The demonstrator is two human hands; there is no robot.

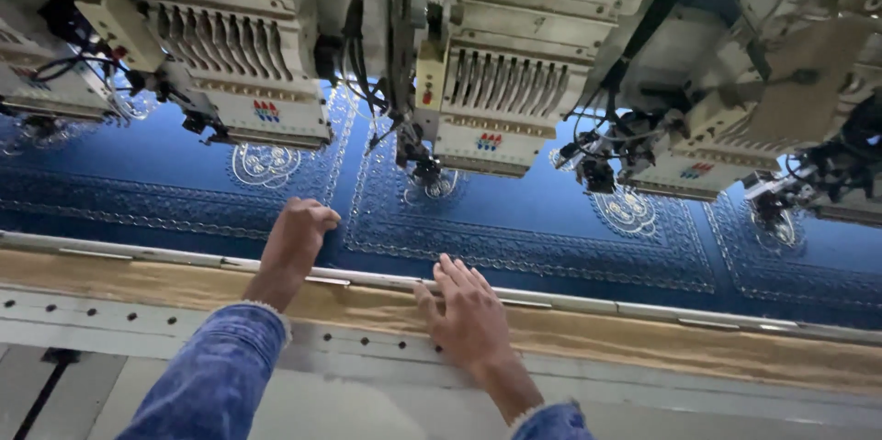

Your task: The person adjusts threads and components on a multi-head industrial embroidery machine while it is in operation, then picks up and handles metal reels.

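Note:
A wide blue cloth (pixel 514 229) with white stitched patterns lies stretched under a row of embroidery machine heads (pixel 496 82). My left hand (pixel 296 240) reaches over the metal frame rail (pixel 643 311), its fingers curled down onto the cloth's near edge. My right hand (pixel 469 311) lies flat with fingers apart on the tan strip and the rail, fingertips just touching the cloth's border. Both wrists show blue denim sleeves. Neither hand holds anything loose.
Three more machine heads (pixel 230 63) (pixel 735 100) hang close above the cloth, with needles and black cables (pixel 367 54) between them. A tan wooden strip (pixel 717 348) and a grey perforated metal table edge (pixel 110 316) run along the near side.

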